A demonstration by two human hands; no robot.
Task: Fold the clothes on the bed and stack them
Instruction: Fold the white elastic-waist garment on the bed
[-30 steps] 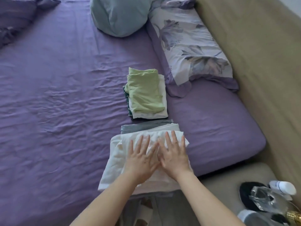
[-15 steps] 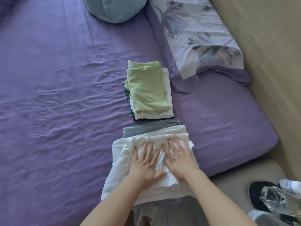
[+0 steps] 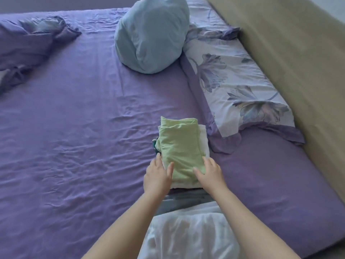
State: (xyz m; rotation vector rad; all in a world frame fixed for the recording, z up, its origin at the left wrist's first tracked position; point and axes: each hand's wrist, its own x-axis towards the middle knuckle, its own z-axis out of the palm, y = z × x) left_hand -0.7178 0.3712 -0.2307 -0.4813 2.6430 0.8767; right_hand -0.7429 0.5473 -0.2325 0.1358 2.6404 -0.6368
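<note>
A small stack of folded clothes lies on the purple bed sheet (image 3: 74,146): a light green folded garment (image 3: 180,148) on top, a white one (image 3: 203,141) under it, and a dark green edge (image 3: 154,144) at its left. My left hand (image 3: 157,176) rests at the stack's near left corner, thumb on the green garment. My right hand (image 3: 210,173) touches the near right corner, fingers straight. Closer to me lies a folded white garment (image 3: 190,234) on a grey one (image 3: 188,200), between my forearms.
A light blue pillow (image 3: 151,34) stands at the back. A floral pillow (image 3: 237,86) lies along the beige headboard (image 3: 291,68) on the right. A crumpled purple duvet (image 3: 28,45) sits at the far left. The bed's edge runs at the lower right.
Both hands have left the folded white garment and reached forward to the near corners of the green-topped stack. The view has tilted up toward the pillows.
</note>
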